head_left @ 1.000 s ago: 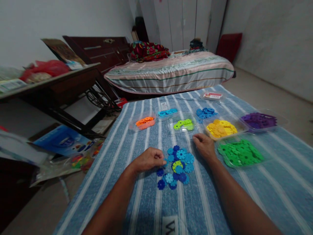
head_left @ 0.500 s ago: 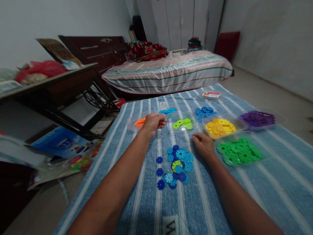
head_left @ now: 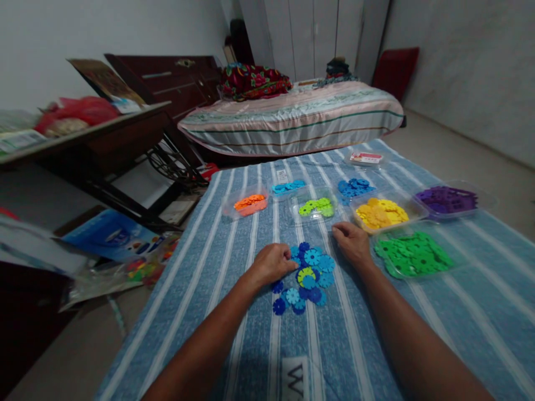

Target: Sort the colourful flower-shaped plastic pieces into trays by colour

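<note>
blue discs (head_left: 307,277) clustered flat on striped cloth (head_left: 355,334)

one head-worn view looks forward and down, close over the striped cloth (head_left: 418,312), the bed (head_left: 292,117) far ahead.

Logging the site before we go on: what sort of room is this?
Most likely a bedroom at home: a made bed, a wardrobe behind it, and toy discs on a striped cloth.

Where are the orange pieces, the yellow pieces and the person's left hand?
tray of orange pieces (head_left: 249,204), head view, on the middle of the orange heap.
tray of yellow pieces (head_left: 381,213), head view, on the centre of the yellow heap.
left hand (head_left: 273,262), head view, on the back of the hand.
</note>
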A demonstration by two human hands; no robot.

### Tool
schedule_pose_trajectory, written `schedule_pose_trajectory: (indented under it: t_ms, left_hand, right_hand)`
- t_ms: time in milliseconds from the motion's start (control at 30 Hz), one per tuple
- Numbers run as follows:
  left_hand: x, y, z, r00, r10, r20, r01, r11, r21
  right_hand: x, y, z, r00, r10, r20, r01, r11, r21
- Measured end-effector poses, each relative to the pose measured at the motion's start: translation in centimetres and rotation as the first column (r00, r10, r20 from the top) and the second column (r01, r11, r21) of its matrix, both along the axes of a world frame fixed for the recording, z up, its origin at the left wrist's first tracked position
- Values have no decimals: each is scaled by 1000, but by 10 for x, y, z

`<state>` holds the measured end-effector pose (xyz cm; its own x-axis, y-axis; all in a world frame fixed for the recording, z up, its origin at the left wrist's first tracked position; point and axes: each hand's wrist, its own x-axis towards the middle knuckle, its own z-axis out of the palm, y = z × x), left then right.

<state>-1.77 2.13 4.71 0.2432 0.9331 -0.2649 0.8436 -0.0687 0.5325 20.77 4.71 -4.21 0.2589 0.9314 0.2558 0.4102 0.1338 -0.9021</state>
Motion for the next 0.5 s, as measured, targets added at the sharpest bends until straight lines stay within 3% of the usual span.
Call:
schedule_pose_trajectory:
  t_ms: [100, 267, 500]
  left_hand:
    - [6, -3, -1, 997, -3, -80, 7, 999, 52]
    - [6, -2, -5, 999, -15, -43, 17, 998, 59]
    - [-9, -1, -16, 966, 49, 253, -7, 986, -164]
  right_hand:
    - [0, 0, 1, 1000, -4, -4, 4, 1000, 9]
    - [0, 0, 2, 1000, 3, -11, -3, 1000, 26]
    - [-1, 2, -3, 1000, -8, -9, 8, 1000, 21]
